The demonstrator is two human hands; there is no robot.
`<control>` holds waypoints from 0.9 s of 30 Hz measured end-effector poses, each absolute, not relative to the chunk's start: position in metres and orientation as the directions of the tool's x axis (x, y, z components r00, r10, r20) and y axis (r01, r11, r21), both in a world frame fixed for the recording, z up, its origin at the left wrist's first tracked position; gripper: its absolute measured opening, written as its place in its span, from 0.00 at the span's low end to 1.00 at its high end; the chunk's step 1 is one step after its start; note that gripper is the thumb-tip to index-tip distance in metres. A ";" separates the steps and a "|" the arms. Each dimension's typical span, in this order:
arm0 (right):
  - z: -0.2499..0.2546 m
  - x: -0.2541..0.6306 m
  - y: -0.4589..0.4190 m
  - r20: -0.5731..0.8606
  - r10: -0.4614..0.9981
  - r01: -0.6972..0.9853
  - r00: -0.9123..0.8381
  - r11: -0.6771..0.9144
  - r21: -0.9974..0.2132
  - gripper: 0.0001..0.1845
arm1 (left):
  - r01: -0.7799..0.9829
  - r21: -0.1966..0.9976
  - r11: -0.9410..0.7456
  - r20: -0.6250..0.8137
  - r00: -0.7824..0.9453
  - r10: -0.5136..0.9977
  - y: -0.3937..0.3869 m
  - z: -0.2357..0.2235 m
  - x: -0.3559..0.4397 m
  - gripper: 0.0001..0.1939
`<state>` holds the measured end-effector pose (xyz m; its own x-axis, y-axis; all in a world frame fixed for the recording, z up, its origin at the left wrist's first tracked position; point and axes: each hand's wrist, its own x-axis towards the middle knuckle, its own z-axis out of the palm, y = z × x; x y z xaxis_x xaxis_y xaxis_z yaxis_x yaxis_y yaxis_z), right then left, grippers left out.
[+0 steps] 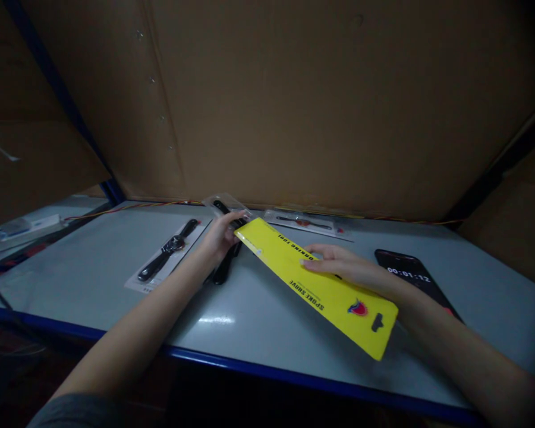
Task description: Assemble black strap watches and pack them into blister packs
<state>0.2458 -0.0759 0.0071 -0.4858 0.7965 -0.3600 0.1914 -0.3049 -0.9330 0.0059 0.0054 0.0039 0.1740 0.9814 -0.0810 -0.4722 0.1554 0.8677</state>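
Note:
A yellow printed backing card marked "SPOKE SHAVE" is held tilted above the table, its lower right end towards me. My right hand grips its upper long edge, fingers lying over the printed face. My left hand is closed at the card's far left end; part of its fingers is hidden. Behind and under that hand lie a black-handled spokeshave and a clear plastic blister with a black handle showing. Left of my forearm, another packed spokeshave rests on its card.
A further packed tool lies at the back against the cardboard wall. At right a phone shows a running timer. A twisted wire runs along the table's back. The grey table has a blue front edge.

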 end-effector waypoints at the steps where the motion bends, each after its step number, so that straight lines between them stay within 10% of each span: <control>1: 0.005 0.244 -0.075 -0.351 0.820 0.191 -0.452 -0.296 -0.936 0.29 | -0.436 0.883 0.175 -0.066 0.254 0.965 0.000 0.003 0.011 0.16; 18: -0.019 0.226 -0.070 -0.024 0.975 0.300 -0.219 0.044 -0.953 0.20 | -0.292 0.920 0.260 -0.114 0.436 0.893 -0.050 0.002 0.047 0.19; 27: -0.018 0.222 -0.075 -0.121 0.975 0.245 -0.185 -0.073 -0.967 0.29 | -0.212 0.935 0.285 -0.153 0.483 0.862 -0.067 0.001 0.058 0.17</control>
